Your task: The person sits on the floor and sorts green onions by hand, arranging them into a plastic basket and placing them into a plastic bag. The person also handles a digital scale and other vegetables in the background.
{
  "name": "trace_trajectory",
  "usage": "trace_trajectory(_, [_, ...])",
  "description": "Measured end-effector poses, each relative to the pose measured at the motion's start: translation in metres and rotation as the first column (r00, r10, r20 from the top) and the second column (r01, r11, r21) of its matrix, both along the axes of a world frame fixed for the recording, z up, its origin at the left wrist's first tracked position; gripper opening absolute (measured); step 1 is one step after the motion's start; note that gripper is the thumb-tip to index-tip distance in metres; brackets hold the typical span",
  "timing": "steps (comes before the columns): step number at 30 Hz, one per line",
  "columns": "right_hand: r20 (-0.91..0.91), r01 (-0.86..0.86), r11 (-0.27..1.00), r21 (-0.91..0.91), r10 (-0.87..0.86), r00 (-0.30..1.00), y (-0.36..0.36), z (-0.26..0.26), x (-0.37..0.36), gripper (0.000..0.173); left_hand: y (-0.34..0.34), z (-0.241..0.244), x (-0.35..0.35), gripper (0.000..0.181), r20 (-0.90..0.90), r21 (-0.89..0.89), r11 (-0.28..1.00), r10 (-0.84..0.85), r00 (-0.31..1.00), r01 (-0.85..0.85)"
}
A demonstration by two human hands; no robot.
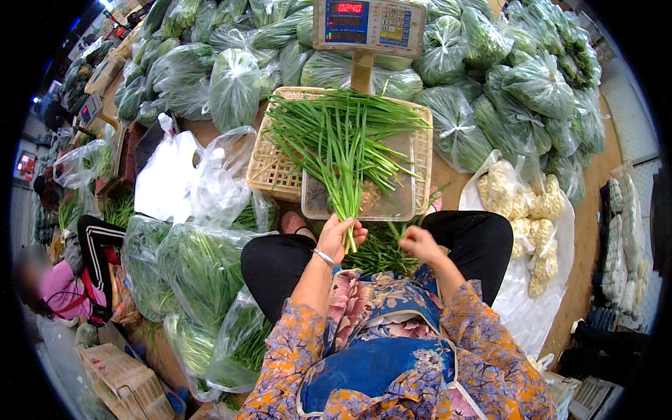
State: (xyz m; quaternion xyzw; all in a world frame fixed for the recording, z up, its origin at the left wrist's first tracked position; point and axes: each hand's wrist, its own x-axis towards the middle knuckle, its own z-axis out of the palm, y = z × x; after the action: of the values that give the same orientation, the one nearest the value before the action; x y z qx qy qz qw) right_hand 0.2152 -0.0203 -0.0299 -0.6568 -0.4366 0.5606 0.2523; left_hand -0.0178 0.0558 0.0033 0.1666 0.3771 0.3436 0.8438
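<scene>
My left hand (340,237) is closed around the pale stem ends of a bunch of long green leaves (344,173), which look like garlic chives. The leaves fan out away from me over a clear plastic tray (315,207) and a cream plastic basket (268,168). More chives (391,123) lie crosswise in the basket, under the held bunch. To the right, my right hand (421,244) hovers above loose greens (378,254) between my knees. Its fingers are curled, and a green stalk lies by the fingertips; whether they pinch it is unclear.
A weighing scale's lit display (369,27) rises behind the basket. Bagged greens (231,89) are heaped beyond and at left (202,273). White plastic bags (168,178) stand left; bags of pale pieces (525,210) lie right. Another person (68,289) sits far left.
</scene>
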Motion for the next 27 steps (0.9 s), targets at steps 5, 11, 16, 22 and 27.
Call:
trace_trajectory(5, [0.562,-0.500,0.820,-0.280,0.562,0.607,-0.007,-0.020,-0.017,0.025,-0.002,-0.006,0.000,0.014,0.117,-0.128,0.990,0.082,0.990,-0.067])
trace_trajectory(11, [-0.155,0.050,0.994,-0.100,-0.065,0.986,0.047,0.045,-0.058,0.032,-0.013,-0.017,0.014,0.013,-0.161,0.013,1.000,0.020,0.987,-0.018])
trace_trajectory(16, [-0.387,0.256,0.962,-0.090,-0.271,0.881,0.048,0.015,-0.064,0.020,-0.014,-0.009,0.014,0.013,-0.218,-0.061,0.987,0.133,0.967,-0.149])
trace_trajectory(22, [-0.417,0.359,0.931,-0.071,-0.355,0.837,0.040,0.039,-0.059,0.023,-0.012,-0.002,0.014,0.025,-0.158,-0.125,0.975,0.162,0.974,-0.182])
trace_trajectory(27, [-0.367,0.323,0.943,-0.077,-0.328,0.871,0.037,0.046,-0.072,0.024,-0.014,-0.013,0.018,0.022,-0.182,0.028,0.998,0.054,0.982,-0.050])
